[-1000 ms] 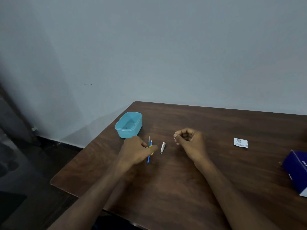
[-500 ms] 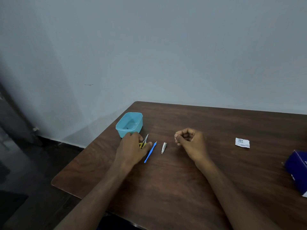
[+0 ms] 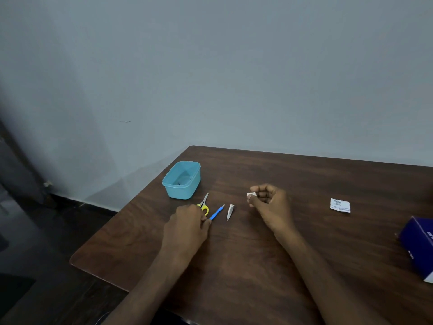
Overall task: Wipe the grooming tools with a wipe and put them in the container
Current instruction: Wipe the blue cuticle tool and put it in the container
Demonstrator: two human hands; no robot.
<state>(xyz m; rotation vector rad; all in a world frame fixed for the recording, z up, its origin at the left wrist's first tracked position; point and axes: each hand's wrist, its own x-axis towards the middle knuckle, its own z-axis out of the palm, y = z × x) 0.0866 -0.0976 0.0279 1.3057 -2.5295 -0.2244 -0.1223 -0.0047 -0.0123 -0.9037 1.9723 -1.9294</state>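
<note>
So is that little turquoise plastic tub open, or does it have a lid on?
Open. The turquoise plastic tub has no lid: its inside walls and floor show from above. Something small and dark lies inside; what, cannot tell.

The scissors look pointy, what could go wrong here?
1. The left hand rests on the yellow handles of the scissors; a quick grab could poke a finger on the points.
2. That hand also touches the blue tool, so it might roll toward the nail clipper.
3. The wipe pinched in the right hand looks tiny and might slip out.
</note>
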